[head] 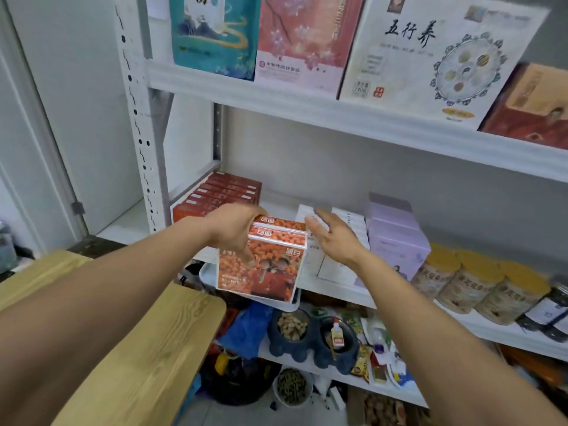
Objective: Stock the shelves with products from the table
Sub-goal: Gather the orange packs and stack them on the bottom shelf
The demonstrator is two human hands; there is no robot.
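Shelf (pixel 278 206) gap beyond orange boxes (pixel 264 265); left hand (pixel 233 229) grips

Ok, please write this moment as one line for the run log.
left hand: grips orange boxes | right hand: open beside them | place: front of middle shelf, between red boxes and white boxes

Two orange boxes (pixel 267 265) sit directly in front of you. The top shelf carries four large packages (pixel 430 56), one each in teal, pink, white and brown. On the shelf below you have three yellow-lidded jars (pixel 479 281) and a row of red boxes (pixel 227 192) (about six tops show; blur bars a firm tally). The lilac boxes (pixel 396 235) and white boxes (pixel 335 269) there overlap too much to number. Lower down you can count two dark blue bowls (pixel 313 336) joined as one unit, and a single white bowl (pixel 292 387) on the floor.
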